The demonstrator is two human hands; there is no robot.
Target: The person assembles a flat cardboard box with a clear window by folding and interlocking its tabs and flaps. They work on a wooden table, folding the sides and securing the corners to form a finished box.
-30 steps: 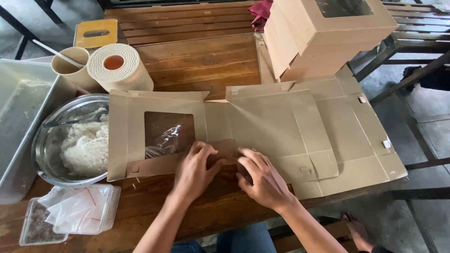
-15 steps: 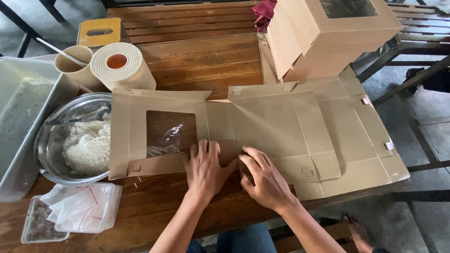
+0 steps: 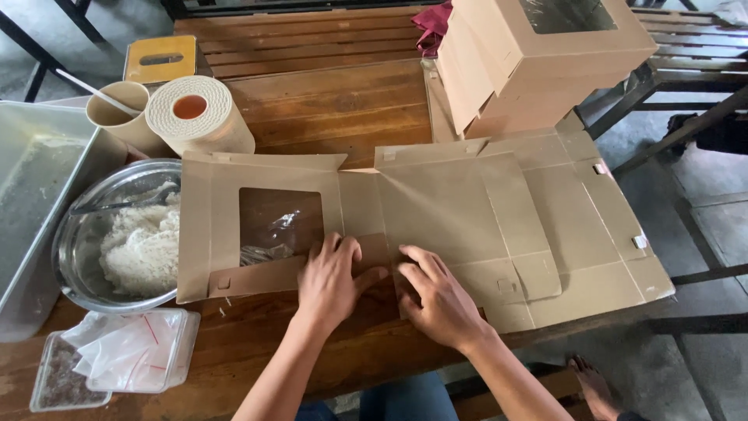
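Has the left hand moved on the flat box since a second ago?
Yes. The left hand has slid slightly right along the flat box, away from its window and closer to the right hand.

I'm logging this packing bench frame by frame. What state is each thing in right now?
Flat cardboard box: unfolded, lying on the table, window panel at left.
Left hand: pressing on the near flap.
Right hand: pressing on the same flap.
Finished boxes: folded up, stacked.
Metal bowl: holds white shreds.
Paper roll: lying on its side.
Cup: upright, stick inside.
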